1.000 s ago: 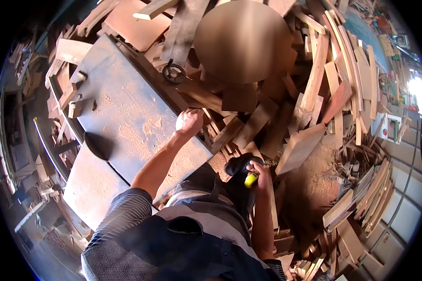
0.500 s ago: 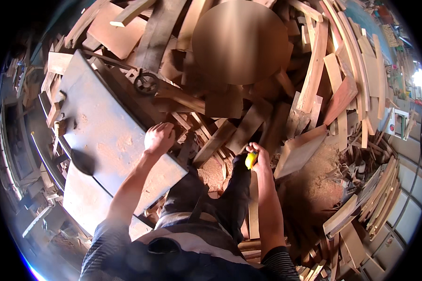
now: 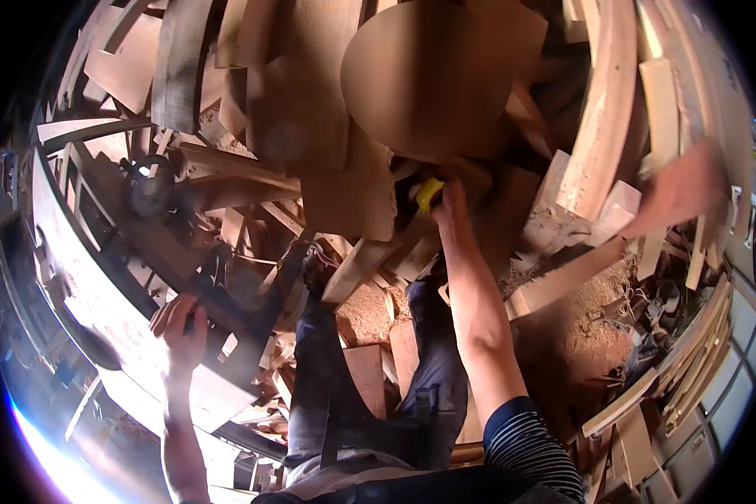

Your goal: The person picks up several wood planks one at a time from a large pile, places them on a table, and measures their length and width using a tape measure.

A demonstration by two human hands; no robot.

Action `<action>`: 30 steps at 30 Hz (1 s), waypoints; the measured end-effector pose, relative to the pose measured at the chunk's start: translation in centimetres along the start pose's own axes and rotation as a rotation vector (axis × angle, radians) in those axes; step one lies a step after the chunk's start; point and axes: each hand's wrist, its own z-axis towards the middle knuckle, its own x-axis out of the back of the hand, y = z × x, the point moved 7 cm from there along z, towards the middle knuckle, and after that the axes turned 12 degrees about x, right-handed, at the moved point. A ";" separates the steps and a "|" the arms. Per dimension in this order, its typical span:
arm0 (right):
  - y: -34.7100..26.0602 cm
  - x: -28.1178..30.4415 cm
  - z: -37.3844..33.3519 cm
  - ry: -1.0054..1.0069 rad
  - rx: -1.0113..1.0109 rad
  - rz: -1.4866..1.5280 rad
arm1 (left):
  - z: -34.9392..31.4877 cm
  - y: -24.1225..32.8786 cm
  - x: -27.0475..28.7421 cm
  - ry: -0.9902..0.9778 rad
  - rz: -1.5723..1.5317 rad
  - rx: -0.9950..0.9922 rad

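Observation:
My right hand (image 3: 449,197) reaches forward to the wood pile, closed around a small yellow tape measure (image 3: 429,195). Beside it stands an upright brown board (image 3: 349,202), and short offcuts lie just below. At the left, my left hand (image 3: 181,332) has its bent fingers over the inner edge of a pale metal machine table (image 3: 88,273). A dark round handwheel (image 3: 149,185) sits beyond that edge. A round brown blur hides part of the pile above my right hand.
Long planks (image 3: 601,109) lean at the far right. A thick board (image 3: 575,273) lies slanted right of my legs, near sawdust (image 3: 596,336). Stacked strips (image 3: 689,344) fill the right side. Offcuts and sawdust (image 3: 365,315) cover the floor around my feet.
My right hand has stretched forward into the pile with the tape measure. My left hand stays at the machine table's edge. The view has shifted, so the table appears farther left.

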 end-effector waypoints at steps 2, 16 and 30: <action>0.7 -0.3 3.1 0.064 -0.041 0.033 | -0.2 0.0 0.0 0.096 0.032 -0.057; 3.6 -5.6 7.8 0.086 -0.041 0.478 | -1.0 -1.0 -0.2 0.051 0.059 -0.011; -12.3 -4.0 4.4 0.080 0.490 -0.555 | -0.8 -0.7 -0.1 0.033 0.086 0.006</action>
